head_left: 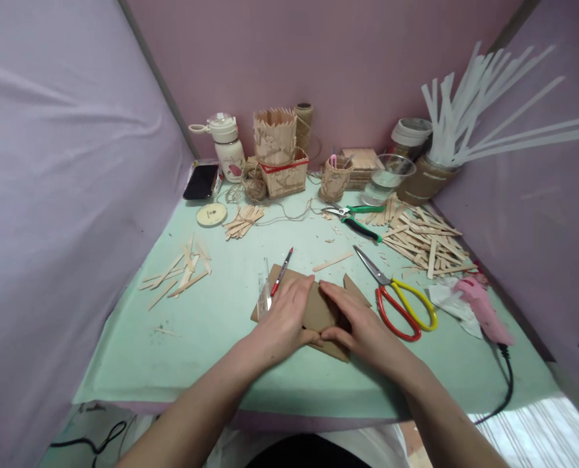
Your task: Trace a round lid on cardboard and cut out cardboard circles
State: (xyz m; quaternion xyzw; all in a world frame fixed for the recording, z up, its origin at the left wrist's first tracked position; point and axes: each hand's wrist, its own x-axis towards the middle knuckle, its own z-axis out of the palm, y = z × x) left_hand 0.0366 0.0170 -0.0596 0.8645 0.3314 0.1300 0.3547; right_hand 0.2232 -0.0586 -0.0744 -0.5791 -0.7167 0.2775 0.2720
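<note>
A small brown cardboard piece (320, 309) lies between my two hands, on top of a larger cardboard sheet (336, 351). My left hand (285, 315) grips its left side, fingers at the far edge and thumb at the near edge. From the other side my right hand (360, 320) holds it the same way, the thumbs almost meeting. By the left fingers a red marker (282, 272) and a clear ruler (264, 292) rest on the sheet's left part. A cardboard offcut (355, 288) pokes out beyond my right hand. Scissors (384, 281) with red and yellow handles lie to the right.
A pink glue gun (484, 309) sits at the right on tissue. Loose craft sticks (420, 237) and green-handled pruning shears (362, 219) lie behind. More sticks (182, 273) are scattered left. Along the back stand a bottle (229, 153), stick baskets (283, 175) and a water cup (384, 182).
</note>
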